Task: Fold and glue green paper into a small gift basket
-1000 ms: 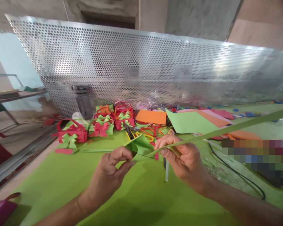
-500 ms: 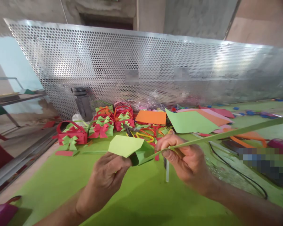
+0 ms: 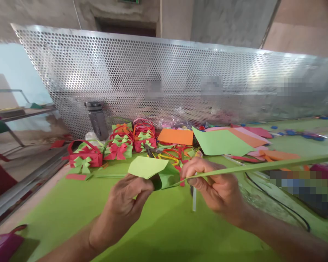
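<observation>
My left hand [image 3: 128, 200] is closed on a folded green paper box [image 3: 147, 167], its dark inner side turned toward my right hand. Between thumb and fingers, my right hand [image 3: 210, 185] pinches a long, narrow green paper strip [image 3: 265, 165]. One end of the strip reaches the box's lower edge; whether it is joined there I cannot tell. The other end runs out of view to the right. Behind my right hand, a glue gun seems to stand with a white glue stick [image 3: 194, 200] showing below; most of it is hidden.
Small red and green paper baskets with bows [image 3: 84, 156] stand at the back left beside a grey bottle [image 3: 97, 120]. Scissors with yellow handles [image 3: 168, 158], an orange sheet [image 3: 175, 137] and green paper [image 3: 224, 142] lie behind my hands. A black cable [image 3: 278, 202] curves at right.
The strip's far part has dropped lower on the right. My hands keep their grips on the box and strip, with the box shifted very slightly right.
</observation>
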Demonstrator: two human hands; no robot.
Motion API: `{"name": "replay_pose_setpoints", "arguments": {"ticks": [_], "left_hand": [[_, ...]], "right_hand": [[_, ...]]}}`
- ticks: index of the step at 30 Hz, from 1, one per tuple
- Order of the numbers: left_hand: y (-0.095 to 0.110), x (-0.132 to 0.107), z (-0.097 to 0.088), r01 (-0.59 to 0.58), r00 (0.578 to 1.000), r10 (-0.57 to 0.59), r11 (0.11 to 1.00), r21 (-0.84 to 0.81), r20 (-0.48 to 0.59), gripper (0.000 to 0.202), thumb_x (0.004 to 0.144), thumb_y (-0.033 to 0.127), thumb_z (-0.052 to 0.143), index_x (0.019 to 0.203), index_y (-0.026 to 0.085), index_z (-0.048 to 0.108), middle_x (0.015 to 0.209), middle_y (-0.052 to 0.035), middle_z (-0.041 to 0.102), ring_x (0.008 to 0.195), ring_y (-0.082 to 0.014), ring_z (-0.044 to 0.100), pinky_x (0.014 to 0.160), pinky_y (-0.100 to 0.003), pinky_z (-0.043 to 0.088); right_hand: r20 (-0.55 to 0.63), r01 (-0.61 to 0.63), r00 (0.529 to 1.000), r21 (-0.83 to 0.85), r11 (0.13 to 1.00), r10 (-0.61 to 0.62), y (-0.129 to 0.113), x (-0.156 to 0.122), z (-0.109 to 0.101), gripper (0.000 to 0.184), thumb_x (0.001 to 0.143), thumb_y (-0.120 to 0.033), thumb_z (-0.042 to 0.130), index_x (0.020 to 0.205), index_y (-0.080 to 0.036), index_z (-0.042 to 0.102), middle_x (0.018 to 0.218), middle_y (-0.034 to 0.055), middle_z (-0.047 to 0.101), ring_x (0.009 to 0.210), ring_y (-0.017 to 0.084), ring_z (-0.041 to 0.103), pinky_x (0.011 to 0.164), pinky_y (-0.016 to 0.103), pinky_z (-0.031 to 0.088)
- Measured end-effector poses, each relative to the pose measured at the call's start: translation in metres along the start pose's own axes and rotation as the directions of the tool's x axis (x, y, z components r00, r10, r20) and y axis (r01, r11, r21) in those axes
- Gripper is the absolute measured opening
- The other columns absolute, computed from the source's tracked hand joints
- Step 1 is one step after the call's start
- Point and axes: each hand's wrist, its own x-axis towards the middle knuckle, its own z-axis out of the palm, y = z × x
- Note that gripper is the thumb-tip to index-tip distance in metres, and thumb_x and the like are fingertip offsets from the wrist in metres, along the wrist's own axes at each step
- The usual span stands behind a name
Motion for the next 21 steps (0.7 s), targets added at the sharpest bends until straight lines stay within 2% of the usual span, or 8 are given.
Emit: {"name": "replay_pose_setpoints", "arguments": {"ticks": [14,21], "left_hand": [[0.0044,0.0017,0.0009,0.053,0.999,-0.054,0.996,-0.065,-0.007,0.020,0.081,0.012,0.050,0.062,0.020,0.049,0.048,0.0077,0.054,0.042,-0.0060,0.047,0.047,-0.016,0.036],[0.0056,0.0008,0.0031,0.089,0.996,-0.088,0.993,-0.081,0.017,0.019,0.079,0.009,0.050,0.064,0.020,0.049,0.049,0.0066,0.055,0.043,-0.0063,0.049,0.045,-0.016,0.036]], "right_hand": [[0.013,0.008,1.000,-0.003,1.000,-0.008,0.0012,0.0001,0.0011,0.008,0.086,-0.014,0.049,0.082,-0.020,0.053,0.079,0.0005,0.057,0.077,0.013,0.056,0.072,0.030,0.044],[0.006,-0.017,1.000,0.056,0.998,0.017,0.0005,-0.0026,0.0034,0.007,0.086,-0.015,0.049,0.082,-0.020,0.052,0.079,0.0010,0.056,0.079,0.014,0.056,0.073,0.031,0.045]]}}
